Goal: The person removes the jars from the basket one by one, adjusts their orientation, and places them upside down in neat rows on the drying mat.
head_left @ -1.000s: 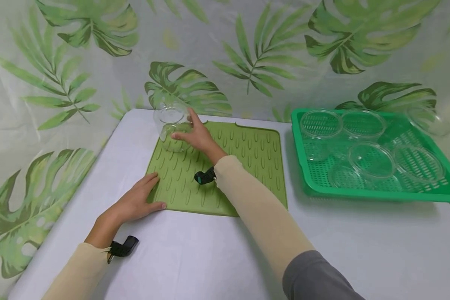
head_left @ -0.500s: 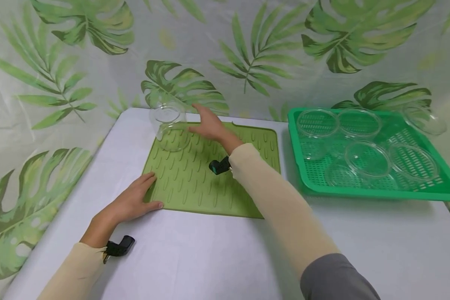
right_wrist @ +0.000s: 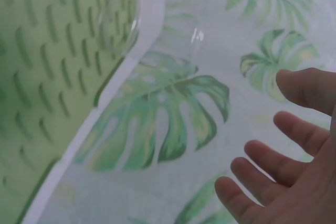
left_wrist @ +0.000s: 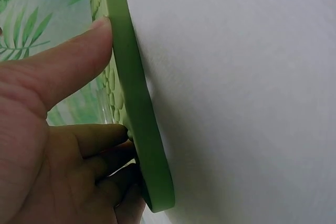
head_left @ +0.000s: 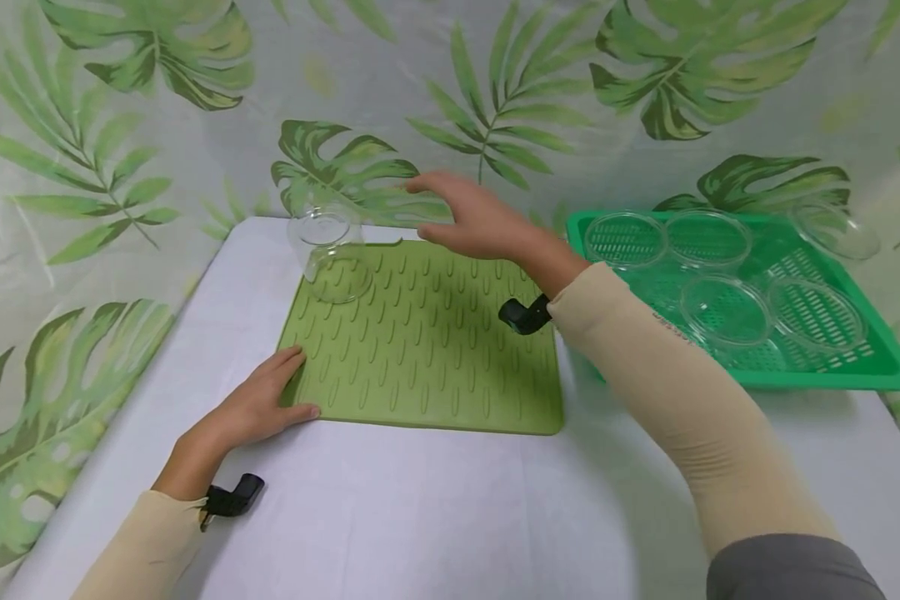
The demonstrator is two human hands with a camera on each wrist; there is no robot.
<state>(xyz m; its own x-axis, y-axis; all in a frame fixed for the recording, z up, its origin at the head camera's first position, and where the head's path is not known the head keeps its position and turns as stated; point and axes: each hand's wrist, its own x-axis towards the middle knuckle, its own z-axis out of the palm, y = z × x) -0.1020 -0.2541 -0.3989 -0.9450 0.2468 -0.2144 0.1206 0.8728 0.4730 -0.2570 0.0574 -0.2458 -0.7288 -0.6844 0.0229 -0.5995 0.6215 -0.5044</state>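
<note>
A clear, round, see-through plastic container (head_left: 335, 258) stands on the far left corner of the flat olive-green ribbed mat (head_left: 420, 350), left of centre in the head view. The bare right hand (head_left: 474, 218), above and right of it near upper centre, is well apart from the container, its thumb and fingers spread and holding nothing. At lower left, the bare left hand (head_left: 258, 406) touches the mat's near left corner, thumb and fingers apart. A bright green slotted plastic basket (head_left: 810, 380) at right holds more clear round containers (head_left: 726, 310).
</note>
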